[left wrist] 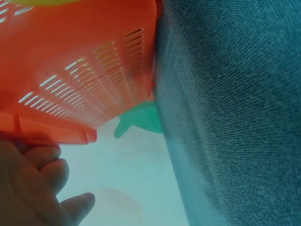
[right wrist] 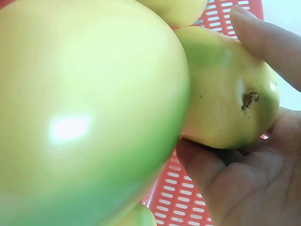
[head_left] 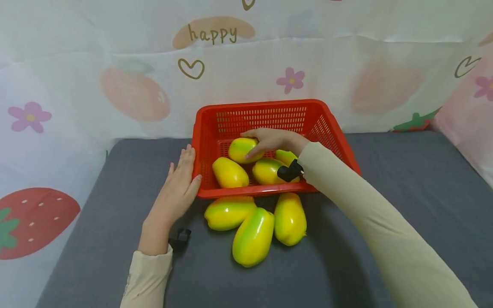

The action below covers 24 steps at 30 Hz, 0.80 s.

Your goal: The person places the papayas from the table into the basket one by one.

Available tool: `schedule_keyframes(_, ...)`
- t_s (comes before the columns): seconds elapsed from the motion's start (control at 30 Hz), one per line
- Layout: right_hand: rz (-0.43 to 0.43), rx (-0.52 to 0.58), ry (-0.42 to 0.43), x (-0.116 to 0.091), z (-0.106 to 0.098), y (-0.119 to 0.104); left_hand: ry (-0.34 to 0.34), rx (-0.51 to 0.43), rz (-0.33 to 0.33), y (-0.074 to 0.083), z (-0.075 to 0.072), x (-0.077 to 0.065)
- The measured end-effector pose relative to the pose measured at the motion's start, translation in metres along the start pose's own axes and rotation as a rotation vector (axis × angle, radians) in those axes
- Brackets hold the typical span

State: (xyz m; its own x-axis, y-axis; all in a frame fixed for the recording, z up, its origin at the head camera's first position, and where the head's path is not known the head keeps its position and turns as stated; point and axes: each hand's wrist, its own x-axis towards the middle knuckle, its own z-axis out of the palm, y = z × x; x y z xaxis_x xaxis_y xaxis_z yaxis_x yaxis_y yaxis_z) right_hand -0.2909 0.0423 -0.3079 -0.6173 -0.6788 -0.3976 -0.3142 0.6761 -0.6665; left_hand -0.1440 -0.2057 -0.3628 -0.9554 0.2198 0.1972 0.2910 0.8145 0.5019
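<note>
A red slotted plastic basket [head_left: 262, 104] stands on the grey cloth. Inside it, my right hand [head_left: 275, 141] grips a yellow-green papaya [head_left: 239, 149], thumb on one side and fingers on the other. The right wrist view shows the brown scar on the end of this held papaya [right wrist: 221, 89]; another papaya [right wrist: 94, 94] looms large in front. My left hand [head_left: 177, 188] rests against the basket's left side with its fingers extended, and in the left wrist view its fingers [left wrist: 54, 172] lie at the basket rim [left wrist: 51, 140].
Beside the held fruit in the basket lie a papaya [head_left: 230, 173] at front left and two more under the right wrist. In front of the basket, three papayas rest on the cloth, the nearest papaya [head_left: 254, 237] in the middle. A printed curtain [head_left: 239, 81] hangs behind.
</note>
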Motion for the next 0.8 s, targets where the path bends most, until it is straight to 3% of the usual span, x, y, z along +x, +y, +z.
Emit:
schedule_keyframes(0.5,0.019,0.091,0.108,0.001,0.0,0.01,-0.003,0.002,0.001,0.0,0.001,0.001)
schedule_keyframes(0.8,0.017,0.092,0.159,-0.005,-0.006,0.014,-0.006,0.008,-0.002,0.001,0.0,0.001)
